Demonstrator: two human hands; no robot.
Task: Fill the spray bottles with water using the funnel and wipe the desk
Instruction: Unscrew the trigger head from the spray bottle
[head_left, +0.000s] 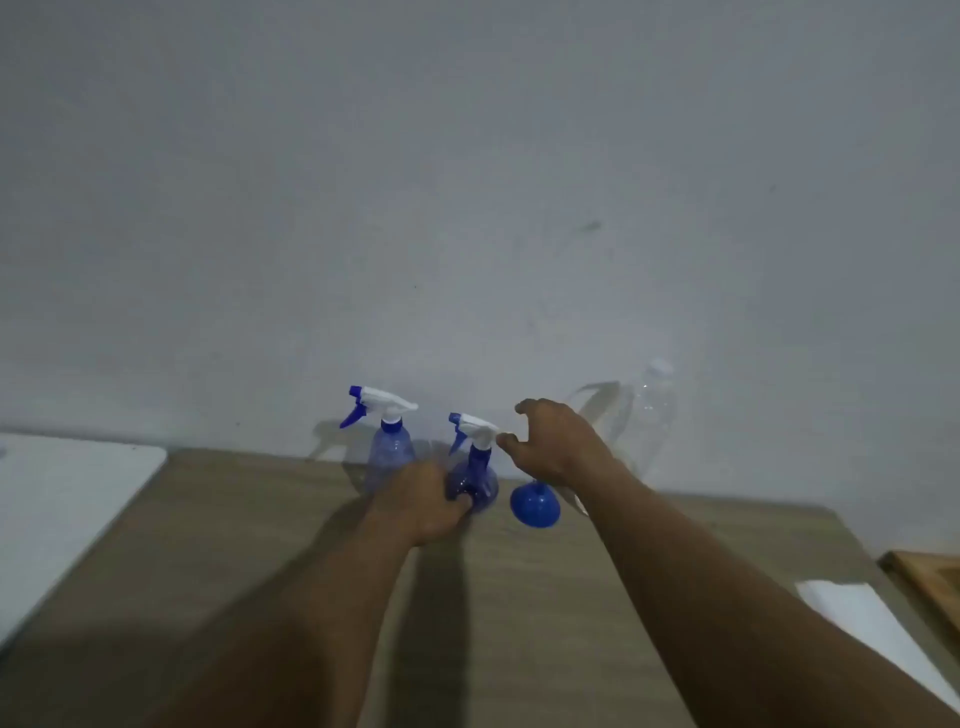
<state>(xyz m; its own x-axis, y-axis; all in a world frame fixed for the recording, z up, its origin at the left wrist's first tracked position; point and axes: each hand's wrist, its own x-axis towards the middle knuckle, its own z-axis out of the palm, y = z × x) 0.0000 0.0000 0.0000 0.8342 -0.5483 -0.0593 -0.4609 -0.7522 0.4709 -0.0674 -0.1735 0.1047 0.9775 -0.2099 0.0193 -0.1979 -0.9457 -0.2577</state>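
Two blue spray bottles with white-and-blue trigger heads stand near the wall on the wooden desk (519, 597). My left hand (423, 501) grips the round body of the nearer spray bottle (475, 467). The other spray bottle (389, 441) stands just behind and to the left of it. My right hand (556, 441) hovers beside the nearer bottle's trigger head, fingers spread and curved, a fingertip close to the white head. A blue funnel (535, 504) lies on the desk under my right wrist. A clear plastic water bottle (652, 415) with a white cap stands by the wall to the right.
A white board or surface (67, 509) adjoins the desk on the left. White paper or cloth (872, 629) lies at the desk's right edge. A wooden object (930, 577) shows at the far right. The grey wall (467, 182) rises directly behind the bottles.
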